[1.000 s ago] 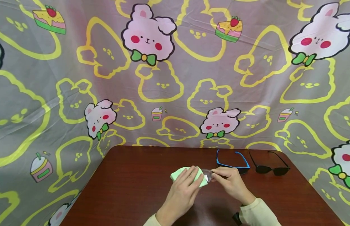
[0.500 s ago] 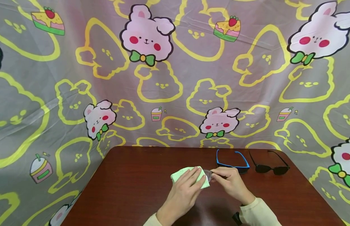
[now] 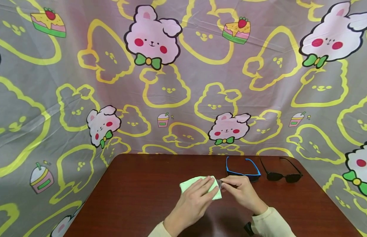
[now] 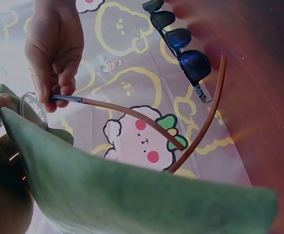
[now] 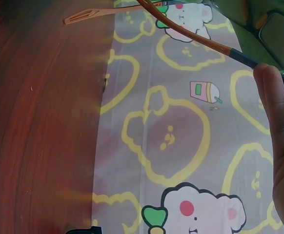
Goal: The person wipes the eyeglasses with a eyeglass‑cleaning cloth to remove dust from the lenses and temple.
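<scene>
Wire-rimmed glasses (image 4: 122,108) with brown temple tips are held between both hands over the table. My right hand (image 3: 242,191) pinches them at the hinge end of one temple. My left hand (image 3: 190,205) holds a light green cloth (image 3: 187,185) around the lenses, fingers laid over its upper side. In the head view the cloth covers nearly all the front, and only a sliver of clear lens shows by the right fingertips. The left wrist view shows both temples reaching out past the cloth. Through the right wrist view, the right fingers (image 5: 273,97) grip the dark temple section.
Blue-framed sunglasses (image 3: 244,173) lie beyond the right hand, temples unfolded. Black sunglasses (image 3: 284,177) rest to their right. The dark red-brown table (image 3: 136,191) ends at a patterned curtain (image 3: 183,75) on the back and sides.
The cloth and left hand have shifted slightly right along the glasses, covering more of the lens near the right fingers. The right hand stays in place.
</scene>
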